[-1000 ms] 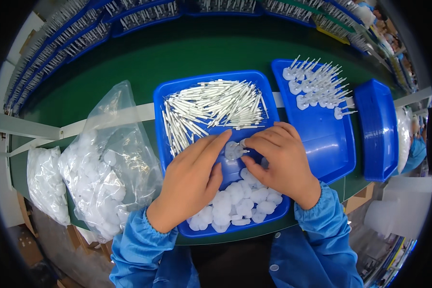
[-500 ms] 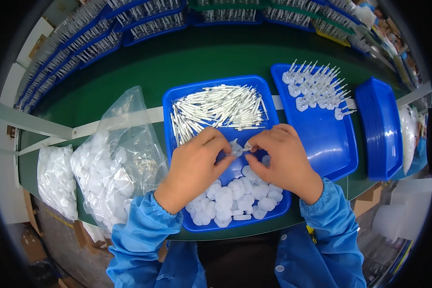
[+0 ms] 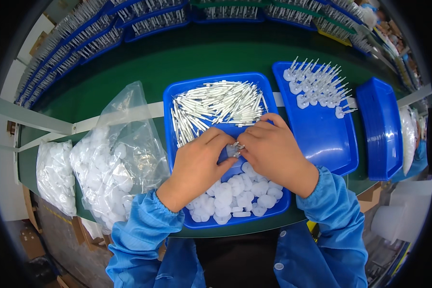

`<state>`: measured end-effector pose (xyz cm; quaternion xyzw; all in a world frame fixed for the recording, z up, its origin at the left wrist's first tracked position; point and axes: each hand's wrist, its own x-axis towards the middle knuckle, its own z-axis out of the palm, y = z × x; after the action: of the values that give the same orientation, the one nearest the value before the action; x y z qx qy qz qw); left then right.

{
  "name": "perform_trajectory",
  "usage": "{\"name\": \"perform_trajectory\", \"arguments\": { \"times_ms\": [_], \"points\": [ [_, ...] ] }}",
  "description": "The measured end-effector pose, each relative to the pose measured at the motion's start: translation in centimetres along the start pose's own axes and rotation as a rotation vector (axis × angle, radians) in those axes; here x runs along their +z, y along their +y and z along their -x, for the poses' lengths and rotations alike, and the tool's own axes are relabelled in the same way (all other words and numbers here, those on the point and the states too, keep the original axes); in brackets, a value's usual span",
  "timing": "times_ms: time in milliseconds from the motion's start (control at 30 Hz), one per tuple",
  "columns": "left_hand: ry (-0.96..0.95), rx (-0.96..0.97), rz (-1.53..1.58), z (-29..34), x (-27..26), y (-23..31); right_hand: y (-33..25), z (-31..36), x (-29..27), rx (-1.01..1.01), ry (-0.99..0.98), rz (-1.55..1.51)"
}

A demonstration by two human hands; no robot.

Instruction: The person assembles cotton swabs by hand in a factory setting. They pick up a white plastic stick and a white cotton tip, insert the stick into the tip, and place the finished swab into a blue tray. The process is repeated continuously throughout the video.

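Over the middle of a blue tray (image 3: 167, 115), my left hand (image 3: 196, 164) pinches a small translucent plastic disc with raised prongs (image 3: 233, 150) between thumb and fingers. My right hand (image 3: 277, 152) is closed against the disc's other side, its fingertips on the prongs; whether it also grips a stick is hidden. Beyond my hands, thin white sticks (image 3: 221, 102) lie heaped in the tray's far half. Loose translucent white discs (image 3: 233, 194) fill the near half, partly under my right hand.
A second blue tray (image 3: 329, 149) at the right bears rows of discs with upright sticks (image 3: 317, 86). Stacked blue trays (image 3: 381, 129) stand farther right. Clear bags of white discs (image 3: 103, 175) lie at the left. Filled trays (image 3: 153, 24) line the back of the green table (image 3: 206, 50).
My right hand has moved slightly left and closed in on the disc, so the gap between my hands is smaller. The disc has been turned.
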<state>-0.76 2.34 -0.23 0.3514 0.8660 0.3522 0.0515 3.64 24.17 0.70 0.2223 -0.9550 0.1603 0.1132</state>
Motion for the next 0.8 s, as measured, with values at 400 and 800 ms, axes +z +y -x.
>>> {"name": "perform_trajectory", "arguments": {
  "times_ms": [400,800],
  "points": [
    [-0.011,-0.028,0.097,0.1,-0.9,-0.7,-0.2,0.8,-0.7,0.109,-0.049,-0.185],
    [0.065,-0.106,0.218,1.7,-2.9,2.7,2.1,4.9,-3.9,0.240,0.341,-0.015]
  ]
}}
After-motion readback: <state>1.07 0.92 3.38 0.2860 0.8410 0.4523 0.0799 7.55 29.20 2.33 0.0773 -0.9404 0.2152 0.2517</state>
